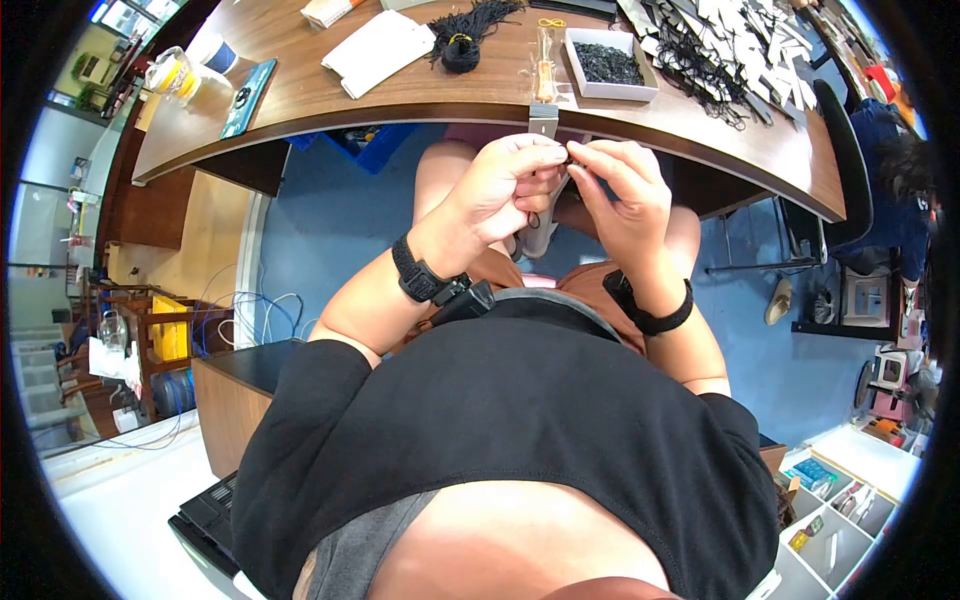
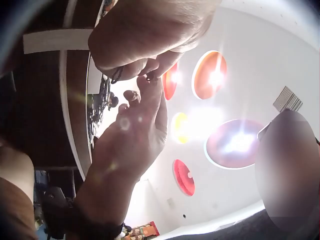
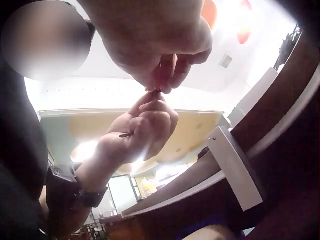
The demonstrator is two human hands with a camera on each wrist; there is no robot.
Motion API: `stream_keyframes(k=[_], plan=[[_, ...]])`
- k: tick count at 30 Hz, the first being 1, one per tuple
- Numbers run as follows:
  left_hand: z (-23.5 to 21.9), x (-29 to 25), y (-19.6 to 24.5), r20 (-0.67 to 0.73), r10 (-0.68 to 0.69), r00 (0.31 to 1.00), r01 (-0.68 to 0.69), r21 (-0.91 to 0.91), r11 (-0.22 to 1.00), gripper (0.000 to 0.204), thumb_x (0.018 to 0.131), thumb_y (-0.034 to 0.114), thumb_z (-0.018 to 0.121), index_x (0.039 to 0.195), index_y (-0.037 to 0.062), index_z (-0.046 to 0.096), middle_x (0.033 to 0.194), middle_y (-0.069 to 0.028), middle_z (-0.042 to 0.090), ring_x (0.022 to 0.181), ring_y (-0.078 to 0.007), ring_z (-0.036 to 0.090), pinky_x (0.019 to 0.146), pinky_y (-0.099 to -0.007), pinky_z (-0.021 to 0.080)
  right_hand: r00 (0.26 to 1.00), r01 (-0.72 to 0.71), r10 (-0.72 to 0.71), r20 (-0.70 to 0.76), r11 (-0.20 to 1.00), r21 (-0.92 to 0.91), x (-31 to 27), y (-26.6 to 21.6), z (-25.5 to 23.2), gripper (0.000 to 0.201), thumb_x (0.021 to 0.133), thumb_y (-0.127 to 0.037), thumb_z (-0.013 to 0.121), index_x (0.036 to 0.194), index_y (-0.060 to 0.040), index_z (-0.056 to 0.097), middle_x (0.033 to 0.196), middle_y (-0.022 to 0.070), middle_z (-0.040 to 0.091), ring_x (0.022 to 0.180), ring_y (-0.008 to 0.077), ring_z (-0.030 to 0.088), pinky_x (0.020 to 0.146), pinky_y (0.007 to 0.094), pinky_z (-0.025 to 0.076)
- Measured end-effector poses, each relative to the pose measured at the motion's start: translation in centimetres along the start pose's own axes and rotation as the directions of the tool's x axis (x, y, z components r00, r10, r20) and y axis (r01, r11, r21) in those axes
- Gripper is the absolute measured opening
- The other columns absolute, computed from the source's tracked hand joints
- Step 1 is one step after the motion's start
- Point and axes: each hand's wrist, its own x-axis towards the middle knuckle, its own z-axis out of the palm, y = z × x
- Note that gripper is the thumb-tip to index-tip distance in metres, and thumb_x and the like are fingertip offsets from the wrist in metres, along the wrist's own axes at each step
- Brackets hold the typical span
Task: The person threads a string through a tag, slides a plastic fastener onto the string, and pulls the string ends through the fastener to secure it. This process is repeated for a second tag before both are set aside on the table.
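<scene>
In the head view my left hand (image 1: pixel 500 185) and right hand (image 1: pixel 628 195) meet fingertip to fingertip in front of the table edge. Each pinches a small dark piece of black cord (image 1: pixel 568 159) between thumb and forefinger; most of it is hidden by the fingers. A black loop (image 1: pixel 533 220) hangs below the curled fingers of the left hand, and shows as a dark cord loop (image 2: pixel 117 75) in the left wrist view. From the right wrist side, a short dark end (image 3: pixel 125 135) sticks out of the left hand's curled fingers.
On the wooden table (image 1: pixel 300 95) stands a white box (image 1: pixel 615 92) of small black pieces. Beside it lie a black cord bundle (image 1: pixel 462 52), white paper (image 1: pixel 375 55) and a heap of black and white strips (image 1: pixel 720 45). A grey bar (image 1: pixel 543 122) juts over the front edge.
</scene>
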Motion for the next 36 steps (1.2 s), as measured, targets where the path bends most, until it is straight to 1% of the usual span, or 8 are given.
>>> stream_keyframes(k=[9,12,16,19,22,31,33,36], plan=[[0.1,0.0,0.0,-0.004,0.046,0.999,-0.045,0.142,0.989,0.01,0.087,0.011,0.058,0.082,0.0029,0.06,0.063,0.0032,0.048,0.046,-0.0014,0.033,0.04,-0.0154,0.024,0.989,0.146,-0.143,0.026,0.972,-0.187,0.5,0.1,-0.8,0.02,0.066,-0.009,0.072,0.085,-0.0105,0.066,0.078,0.0004,0.065,0.068,0.0157,0.058,0.065,0.029,0.038],[0.3,-0.1,0.3,-0.052,0.044,0.998,-0.034,0.184,0.982,0.01,0.086,0.01,0.059,0.082,0.0019,0.061,0.066,0.001,0.054,0.048,-0.0026,0.039,0.041,-0.0161,0.027,0.995,0.091,-0.083,0.054,0.982,-0.167,0.7,-0.2,-1.2,0.015,0.069,-0.008,0.072,0.083,-0.0097,0.067,0.075,0.0017,0.064,0.067,0.0167,0.058,0.065,0.0288,0.039],[0.6,-0.6,0.6,-0.046,0.166,0.985,-0.14,0.344,0.928,0.009,0.085,0.008,0.06,0.083,-0.0002,0.063,0.069,-0.0003,0.058,0.056,-0.004,0.046,0.048,-0.0174,0.035,0.959,-0.279,0.271,0.083,0.955,0.103,0.3,-0.2,-1.2,0.007,0.074,-0.007,0.07,0.08,-0.0065,0.067,0.072,0.0056,0.062,0.065,0.0191,0.057,0.064,0.0281,0.043],[0.5,-0.5,-0.1,-0.018,0.286,0.958,-0.24,0.491,0.837,0.008,0.084,0.006,0.06,0.085,-0.0014,0.063,0.07,-0.0003,0.059,0.06,-0.0043,0.049,0.053,-0.018,0.038,0.979,-0.192,0.19,0.075,0.981,0.018,0.4,-0.5,-1.4,0.007,0.074,-0.007,0.07,0.081,-0.0062,0.066,0.072,0.006,0.062,0.064,0.0178,0.056,0.064,0.0278,0.043],[0.5,-0.5,-0.5,-0.036,0.301,0.953,-0.249,0.473,0.845,0.009,0.083,0.005,0.061,0.087,-0.0021,0.063,0.071,-0.0001,0.06,0.062,-0.0037,0.05,0.056,-0.0182,0.04,0.94,-0.342,0.337,0.058,0.929,0.141,-0.3,0.0,-0.9,0.007,0.074,-0.007,0.07,0.08,-0.0066,0.065,0.072,0.0058,0.062,0.065,0.0176,0.056,0.063,0.0277,0.042],[0.9,-0.4,-1.4,0.024,0.455,0.89,-0.356,0.66,0.662,0.011,0.083,0.004,0.061,0.092,-0.0028,0.064,0.074,0.0006,0.062,0.064,-0.0014,0.049,0.056,-0.017,0.042,0.989,-0.136,0.141,0.043,0.986,-0.099,-0.1,-0.4,-1.9,0.008,0.075,-0.006,0.069,0.08,-0.0076,0.063,0.073,0.0053,0.061,0.069,0.0222,0.056,0.069,0.0308,0.041],[1.6,-0.8,-1.3,0.058,0.462,0.885,-0.353,0.731,0.584,0.012,0.084,0.004,0.06,0.093,-0.0026,0.064,0.074,0.0013,0.061,0.064,-0.0005,0.048,0.057,-0.0166,0.041,0.983,-0.172,0.175,0.05,0.983,-0.058,-0.3,-0.3,-2.0,0.007,0.076,-0.007,0.068,0.08,-0.0071,0.063,0.074,0.0065,0.061,0.069,0.0226,0.056,0.068,0.0314,0.042],[1.1,-0.5,-1.9,0.045,0.407,0.913,-0.309,0.727,0.613,0.013,0.085,0.002,0.06,0.097,-0.0039,0.063,0.086,-0.0026,0.065,0.076,-0.0044,0.056,0.068,-0.0186,0.046,0.948,-0.313,0.307,0.087,0.947,0.067,-0.8,0.0,-2.0,0.006,0.078,-0.008,0.067,0.082,-0.0047,0.063,0.075,0.0062,0.062,0.069,0.0189,0.056,0.067,0.0293,0.043]])
